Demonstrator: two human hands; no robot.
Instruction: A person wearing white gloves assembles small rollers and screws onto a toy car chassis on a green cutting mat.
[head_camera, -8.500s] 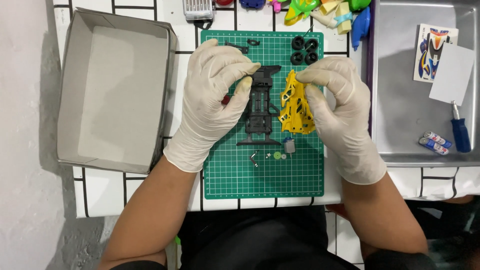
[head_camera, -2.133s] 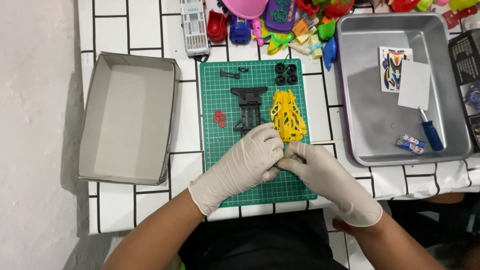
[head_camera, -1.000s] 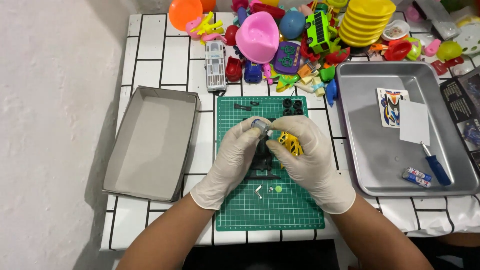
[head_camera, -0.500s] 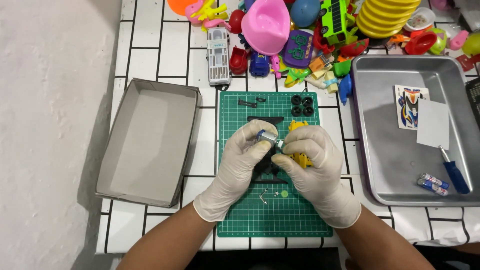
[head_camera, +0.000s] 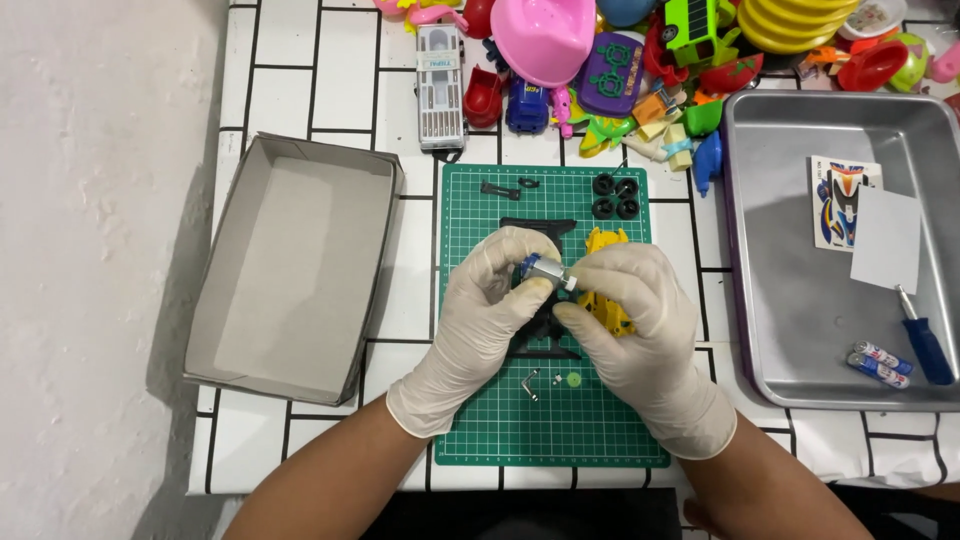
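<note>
- Over the green cutting mat (head_camera: 500, 440), mid-worktop, a small silver motor (head_camera: 546, 272) is pinched between left hand (head_camera: 490, 310) and right hand (head_camera: 630, 320) fingers.
- Black chassis (head_camera: 540, 335) and yellow body shell (head_camera: 610, 305) are lying just beneath.

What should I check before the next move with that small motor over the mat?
1. Motor held by both hands: ok.
2. Left hand grip: ok, fingers wrapped round it.
3. Right hand pinching the motor's end: ok.
4. Black frame under the hands: cannot tell, mostly hidden.
5. Four wheels on the green mat: ok.
6. Screwdriver in the metal tray: ok.
</note>
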